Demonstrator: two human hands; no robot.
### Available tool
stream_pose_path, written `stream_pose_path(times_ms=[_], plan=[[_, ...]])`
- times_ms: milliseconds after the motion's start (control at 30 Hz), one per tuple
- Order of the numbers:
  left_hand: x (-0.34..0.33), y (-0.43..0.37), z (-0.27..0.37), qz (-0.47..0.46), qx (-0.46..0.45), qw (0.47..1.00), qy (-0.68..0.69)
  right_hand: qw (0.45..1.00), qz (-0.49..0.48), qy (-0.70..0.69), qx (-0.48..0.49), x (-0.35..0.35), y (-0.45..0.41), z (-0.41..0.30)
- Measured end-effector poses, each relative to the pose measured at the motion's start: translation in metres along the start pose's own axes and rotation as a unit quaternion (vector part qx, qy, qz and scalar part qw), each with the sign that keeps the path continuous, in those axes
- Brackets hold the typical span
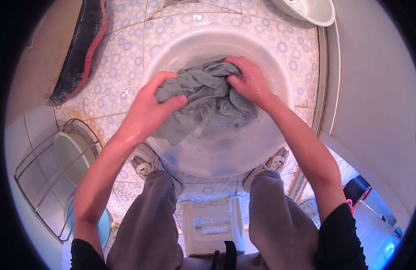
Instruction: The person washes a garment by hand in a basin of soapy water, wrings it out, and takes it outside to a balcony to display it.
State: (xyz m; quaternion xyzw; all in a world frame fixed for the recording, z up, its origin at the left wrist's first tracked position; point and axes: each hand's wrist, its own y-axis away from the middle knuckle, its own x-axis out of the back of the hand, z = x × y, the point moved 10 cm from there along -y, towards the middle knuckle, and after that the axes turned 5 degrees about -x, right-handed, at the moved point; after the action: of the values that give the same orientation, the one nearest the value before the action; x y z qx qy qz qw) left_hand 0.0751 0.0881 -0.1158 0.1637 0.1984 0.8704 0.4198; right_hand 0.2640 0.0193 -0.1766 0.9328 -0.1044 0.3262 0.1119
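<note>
A large white plastic basin (224,168) stands on the tiled floor between my feet, with sudsy water in it. Bunched wet grey-green cloth (208,81) is held up at the basin's far half, its lower part trailing in the water. My left hand (157,98) grips the cloth's left end between thumb and fingers. At the right end, my right hand (246,79) has its fingers curled over a fold, the thumb on the near side. Both hands are wet. What kind of garment the cloth is, I cannot tell.
Behind the basin, between my legs, is a white plastic stool (213,244). A wire rack (42,202) with a pale basin (73,155) and a blue basin (105,222) is at left. Another white basin (324,17) lies top right, beside a door track (322,84).
</note>
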Motion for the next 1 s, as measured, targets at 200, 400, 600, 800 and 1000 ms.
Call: stream_pose_path(times_ms=[200, 400, 600, 800, 1000], plan=[[0.022, 0.005, -0.006, 0.037, -0.026, 0.986, -0.16, 0.999, 0.006, -0.007, 0.052, 0.051, 0.055, -0.053], [-0.033, 0.001, -0.005, 0.067, -0.212, 0.854, -0.471, 0.995, -0.045, -0.022, 0.087, 0.037, 0.087, -0.07], [-0.071, -0.01, -0.031, 0.01, -0.23, 0.811, -0.538, 0.965, -0.001, 0.225, -0.132, -0.005, 0.09, -0.031], [-0.074, -0.061, -0.069, -0.054, -0.156, 0.802, -0.574, 0.98, 0.005, 0.08, -0.182, -0.057, 0.08, -0.012], [-0.078, -0.084, -0.104, -0.204, -0.119, 0.889, -0.393, 0.955, -0.21, 0.125, -0.169, -0.128, 0.05, 0.071]])
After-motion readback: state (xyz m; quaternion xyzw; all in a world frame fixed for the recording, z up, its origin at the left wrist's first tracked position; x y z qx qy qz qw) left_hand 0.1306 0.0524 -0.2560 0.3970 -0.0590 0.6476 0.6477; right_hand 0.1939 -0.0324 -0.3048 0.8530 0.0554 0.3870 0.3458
